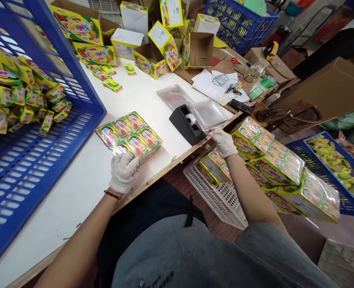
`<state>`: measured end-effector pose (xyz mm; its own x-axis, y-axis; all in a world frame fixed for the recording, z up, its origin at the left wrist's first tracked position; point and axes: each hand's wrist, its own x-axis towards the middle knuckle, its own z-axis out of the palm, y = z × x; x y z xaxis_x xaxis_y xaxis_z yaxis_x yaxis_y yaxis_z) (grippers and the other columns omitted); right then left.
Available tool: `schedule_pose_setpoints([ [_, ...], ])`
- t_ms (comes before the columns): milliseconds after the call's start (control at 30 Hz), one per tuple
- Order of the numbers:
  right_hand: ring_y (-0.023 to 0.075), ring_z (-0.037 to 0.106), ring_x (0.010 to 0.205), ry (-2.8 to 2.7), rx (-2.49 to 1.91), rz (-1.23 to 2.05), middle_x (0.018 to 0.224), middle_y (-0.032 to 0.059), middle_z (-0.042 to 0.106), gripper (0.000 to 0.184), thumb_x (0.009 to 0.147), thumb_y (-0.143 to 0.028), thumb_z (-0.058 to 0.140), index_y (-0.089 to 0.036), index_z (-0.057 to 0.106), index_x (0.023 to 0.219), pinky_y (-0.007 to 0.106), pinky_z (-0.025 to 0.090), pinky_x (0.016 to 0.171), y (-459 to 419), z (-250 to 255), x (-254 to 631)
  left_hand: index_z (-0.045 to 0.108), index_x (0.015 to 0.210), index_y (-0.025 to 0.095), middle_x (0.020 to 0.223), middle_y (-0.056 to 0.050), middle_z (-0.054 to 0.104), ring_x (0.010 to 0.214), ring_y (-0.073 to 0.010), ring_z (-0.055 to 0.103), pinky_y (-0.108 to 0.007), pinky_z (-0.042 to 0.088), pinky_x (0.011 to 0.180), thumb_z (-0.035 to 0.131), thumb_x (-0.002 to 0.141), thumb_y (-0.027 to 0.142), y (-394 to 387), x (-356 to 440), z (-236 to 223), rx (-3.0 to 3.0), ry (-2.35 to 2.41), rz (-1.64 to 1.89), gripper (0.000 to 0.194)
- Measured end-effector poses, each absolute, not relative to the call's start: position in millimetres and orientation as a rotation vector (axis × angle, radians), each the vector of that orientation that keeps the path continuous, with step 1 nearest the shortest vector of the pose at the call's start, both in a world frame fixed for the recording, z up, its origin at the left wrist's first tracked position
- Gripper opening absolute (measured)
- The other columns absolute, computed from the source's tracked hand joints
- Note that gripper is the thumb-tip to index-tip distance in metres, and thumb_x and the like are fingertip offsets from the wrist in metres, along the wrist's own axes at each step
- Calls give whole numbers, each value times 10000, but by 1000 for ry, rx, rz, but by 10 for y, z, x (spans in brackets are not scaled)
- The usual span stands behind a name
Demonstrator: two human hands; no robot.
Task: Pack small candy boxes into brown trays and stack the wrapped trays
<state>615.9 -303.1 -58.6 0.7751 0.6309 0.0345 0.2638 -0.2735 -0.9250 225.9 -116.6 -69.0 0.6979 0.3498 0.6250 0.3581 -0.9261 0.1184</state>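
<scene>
My left hand [124, 171], in a white knit glove, grips the near edge of a flat yellow-green candy box [129, 134] lying on the white table. Printed panels repeat across the box's shiny top. At the table's front edge, a black tape dispenser [185, 125] holds a small white-cored roll. My right hand [222, 142], gloved too, is closed in a pinch at the dispenser's cutter end, on what looks like the end of the clear tape; the strip itself barely shows.
A blue crate [83, 132] of small candy packs stands at left. Open cartons [153, 60] crowd the back. Clear plastic lids [208, 114] lie behind the dispenser. Stacked wrapped boxes [282, 164] and a white basket [216, 200] sit below the edge at right.
</scene>
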Motion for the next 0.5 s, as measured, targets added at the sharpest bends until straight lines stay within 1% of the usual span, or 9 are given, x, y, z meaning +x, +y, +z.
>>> schedule_pose_setpoints([
  [67, 209, 592, 860, -629, -1813, 439, 971, 76, 683, 382, 673, -581, 720, -223, 621, 761, 384, 522, 833, -3178, -636, 6117, 597, 616, 206, 656, -52, 567, 557, -173, 418, -332, 202, 578, 605, 791, 169, -1160, 2256, -679, -2884, -591, -1033, 179],
  [133, 215, 588, 816, -599, -1811, 469, 860, 58, 655, 388, 663, -595, 706, -236, 602, 769, 394, 527, 817, -3268, -701, 6065, 588, 616, 204, 657, -52, 566, 561, -170, 415, -334, 205, 583, 605, 815, 167, -1165, 2256, -659, -2917, -616, -1025, 203],
  [267, 198, 565, 713, -578, -1904, 497, 724, 26, 597, 345, 726, -573, 660, -251, 536, 723, 381, 524, 757, -3231, -808, 6011, 562, 629, 203, 671, -43, 555, 588, -168, 407, -331, 226, 606, 599, 867, 174, -1187, 2252, -639, -2992, -714, -1020, 243],
  [400, 171, 484, 641, -580, -2107, 443, 631, -6, 525, 286, 772, -487, 626, -246, 526, 654, 336, 452, 696, -3102, -820, 6044, 554, 639, 210, 671, -43, 539, 610, -190, 441, -343, 261, 608, 600, 837, 151, -1202, 2238, -702, -2956, -687, -1064, 212],
  [500, 180, 419, 644, -608, -2283, 355, 555, -8, 438, 281, 750, -393, 626, -257, 468, 562, 343, 380, 688, -3139, -813, 6027, 572, 653, 217, 685, -53, 555, 648, -215, 496, -355, 308, 621, 599, 801, 158, -1213, 2228, -783, -2907, -737, -1117, 162],
])
